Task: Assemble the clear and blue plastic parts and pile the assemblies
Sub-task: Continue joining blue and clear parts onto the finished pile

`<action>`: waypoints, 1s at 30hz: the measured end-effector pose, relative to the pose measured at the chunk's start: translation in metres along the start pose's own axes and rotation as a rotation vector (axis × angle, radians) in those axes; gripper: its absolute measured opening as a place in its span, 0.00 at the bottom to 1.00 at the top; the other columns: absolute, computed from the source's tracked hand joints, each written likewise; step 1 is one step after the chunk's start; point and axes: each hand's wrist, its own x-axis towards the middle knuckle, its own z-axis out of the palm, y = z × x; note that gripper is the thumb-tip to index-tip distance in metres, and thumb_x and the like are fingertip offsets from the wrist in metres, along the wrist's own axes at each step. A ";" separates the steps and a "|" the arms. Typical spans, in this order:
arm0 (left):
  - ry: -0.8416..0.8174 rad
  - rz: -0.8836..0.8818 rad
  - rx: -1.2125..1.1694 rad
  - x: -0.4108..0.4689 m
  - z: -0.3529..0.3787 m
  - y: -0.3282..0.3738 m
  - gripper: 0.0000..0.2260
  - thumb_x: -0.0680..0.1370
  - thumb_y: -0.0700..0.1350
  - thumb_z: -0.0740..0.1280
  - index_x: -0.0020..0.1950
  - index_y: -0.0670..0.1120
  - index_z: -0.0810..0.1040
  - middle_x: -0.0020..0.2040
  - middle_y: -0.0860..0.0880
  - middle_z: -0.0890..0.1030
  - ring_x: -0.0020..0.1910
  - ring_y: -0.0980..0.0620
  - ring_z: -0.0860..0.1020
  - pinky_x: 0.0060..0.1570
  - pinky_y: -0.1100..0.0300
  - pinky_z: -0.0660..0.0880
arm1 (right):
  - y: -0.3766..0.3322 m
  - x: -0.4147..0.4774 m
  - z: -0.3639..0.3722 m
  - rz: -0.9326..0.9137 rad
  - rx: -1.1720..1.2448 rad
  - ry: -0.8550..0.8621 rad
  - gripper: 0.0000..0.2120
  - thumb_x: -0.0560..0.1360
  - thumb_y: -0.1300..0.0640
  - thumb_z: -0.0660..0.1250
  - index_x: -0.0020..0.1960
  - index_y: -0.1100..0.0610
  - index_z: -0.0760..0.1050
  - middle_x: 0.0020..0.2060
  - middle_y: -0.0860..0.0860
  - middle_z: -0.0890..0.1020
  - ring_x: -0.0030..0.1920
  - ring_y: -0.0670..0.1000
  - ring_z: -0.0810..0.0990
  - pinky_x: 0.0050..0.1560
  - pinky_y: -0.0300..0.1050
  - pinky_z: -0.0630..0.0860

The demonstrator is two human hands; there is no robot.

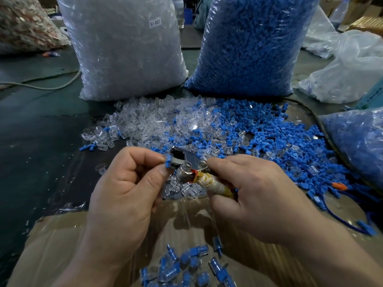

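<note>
My left hand [128, 183] pinches a small blue part [169, 160] between thumb and forefinger, right at the jaw of a metal pliers-like tool [187, 162]. My right hand [255, 195] grips that tool by its tape-wrapped handle [213, 186]. Loose clear parts [153, 123] lie spread on the table ahead, with loose blue parts [269, 133] to their right. A pile of finished blue-and-clear assemblies [186, 266] sits on cardboard near the bottom edge. A few clear parts [186, 190] lie under the tool.
Two tall bags stand behind the loose parts: one of clear parts [124, 48], one of blue parts [248, 44]. Another bag of blue pieces [356, 139] lies at right. A black cable [319, 121] runs along the right. A brown cardboard sheet [62, 245] covers the near table.
</note>
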 end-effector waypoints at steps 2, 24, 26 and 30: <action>0.005 0.009 -0.004 0.000 0.000 0.001 0.08 0.74 0.56 0.71 0.50 0.57 0.80 0.32 0.52 0.78 0.26 0.58 0.73 0.23 0.66 0.69 | 0.000 -0.001 0.000 0.005 -0.007 0.004 0.26 0.70 0.42 0.56 0.63 0.50 0.77 0.38 0.41 0.75 0.39 0.44 0.70 0.41 0.31 0.62; -0.003 -0.243 0.212 -0.005 0.008 0.011 0.05 0.74 0.46 0.71 0.43 0.57 0.80 0.26 0.51 0.78 0.22 0.60 0.71 0.22 0.66 0.70 | 0.014 0.005 0.012 0.162 -0.233 -0.003 0.33 0.69 0.29 0.52 0.68 0.45 0.70 0.54 0.42 0.79 0.54 0.49 0.74 0.58 0.48 0.72; -0.071 -0.274 0.256 -0.009 0.014 0.019 0.05 0.70 0.48 0.69 0.43 0.57 0.79 0.26 0.51 0.78 0.21 0.61 0.70 0.22 0.69 0.69 | 0.017 0.013 0.016 0.203 -0.279 -0.058 0.32 0.71 0.29 0.57 0.69 0.45 0.67 0.58 0.44 0.77 0.57 0.51 0.70 0.62 0.52 0.67; -0.093 -0.257 0.343 -0.012 0.019 0.018 0.07 0.71 0.49 0.69 0.45 0.61 0.78 0.28 0.53 0.79 0.23 0.61 0.72 0.25 0.71 0.70 | 0.017 0.016 0.017 0.200 -0.268 -0.019 0.28 0.72 0.32 0.60 0.67 0.45 0.68 0.61 0.44 0.75 0.60 0.51 0.67 0.61 0.52 0.62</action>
